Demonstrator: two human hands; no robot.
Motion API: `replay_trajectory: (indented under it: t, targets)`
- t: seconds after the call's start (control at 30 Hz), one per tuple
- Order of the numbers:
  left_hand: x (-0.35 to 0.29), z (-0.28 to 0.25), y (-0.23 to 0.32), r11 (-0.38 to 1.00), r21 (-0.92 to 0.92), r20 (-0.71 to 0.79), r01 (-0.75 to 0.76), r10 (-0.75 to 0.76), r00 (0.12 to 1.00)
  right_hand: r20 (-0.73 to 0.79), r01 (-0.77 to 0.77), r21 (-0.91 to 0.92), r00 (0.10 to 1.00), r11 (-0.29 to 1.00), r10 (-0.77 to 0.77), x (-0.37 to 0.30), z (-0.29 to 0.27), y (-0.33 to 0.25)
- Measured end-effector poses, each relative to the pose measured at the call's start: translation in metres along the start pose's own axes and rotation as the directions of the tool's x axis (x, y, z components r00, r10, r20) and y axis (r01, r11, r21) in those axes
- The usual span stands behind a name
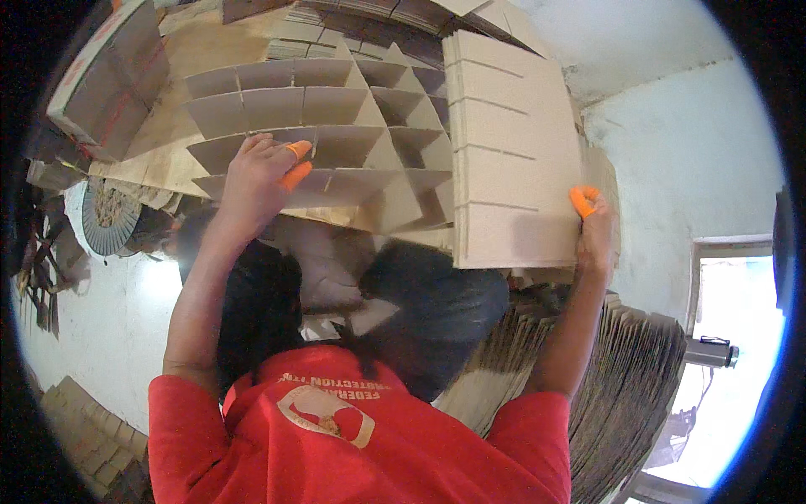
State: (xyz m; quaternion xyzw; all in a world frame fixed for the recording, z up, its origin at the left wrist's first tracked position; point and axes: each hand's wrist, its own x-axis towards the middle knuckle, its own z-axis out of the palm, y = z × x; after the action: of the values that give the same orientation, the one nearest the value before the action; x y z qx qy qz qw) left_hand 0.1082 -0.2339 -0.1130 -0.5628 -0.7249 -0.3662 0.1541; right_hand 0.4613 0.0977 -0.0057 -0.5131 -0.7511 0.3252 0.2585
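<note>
My left hand, with orange covers on thumb and forefinger, is bent over the cardboard divider grid. Its fingers are curled at one of the near strips, closed on it as far as I can see; the exact contact is partly hidden. At the right, my right hand grips the outer edge of a stack of slotted cardboard sheets, an orange-covered finger bent at the edge. The stack's several slots face left, beside the grid's right end. Upright strips cross in the grid, forming open cells.
A cardboard box stands at the far left on the wooden surface. More flat cardboard pieces lie behind the grid. Below my right arm is a large pile of cardboard sheets. A round fan-like object is at the left.
</note>
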Motion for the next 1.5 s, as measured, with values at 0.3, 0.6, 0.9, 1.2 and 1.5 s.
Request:
replay_trajectory:
  t: [0.3,0.6,0.9,1.2,1.5]
  targets:
    - [-0.005,0.007,0.008,0.992,-0.113,0.129,0.054,-0.039,0.991,0.198,-0.189,0.135,0.967,0.973,0.16,-0.014,0.062,0.034]
    - [0.11,0.032,-0.005,0.7,-0.678,0.094,0.224,-0.22,0.971,-0.017,-0.182,0.105,0.983,0.978,0.184,0.004,0.08,0.041]
    - [0.26,0.124,-0.04,0.409,-0.847,0.197,0.339,-0.35,0.916,0.13,-0.134,0.202,0.985,0.97,0.109,-0.004,0.063,0.026]
    - [0.321,0.181,0.034,0.389,-0.818,0.422,0.424,-0.096,0.901,0.096,-0.1,0.387,0.993,0.917,0.068,0.001,0.039,0.042]
    - [0.181,-0.029,0.011,0.454,-0.887,-0.072,0.081,-0.31,0.948,-0.009,0.228,0.157,0.973,0.961,-0.229,-0.029,-0.035,0.038]
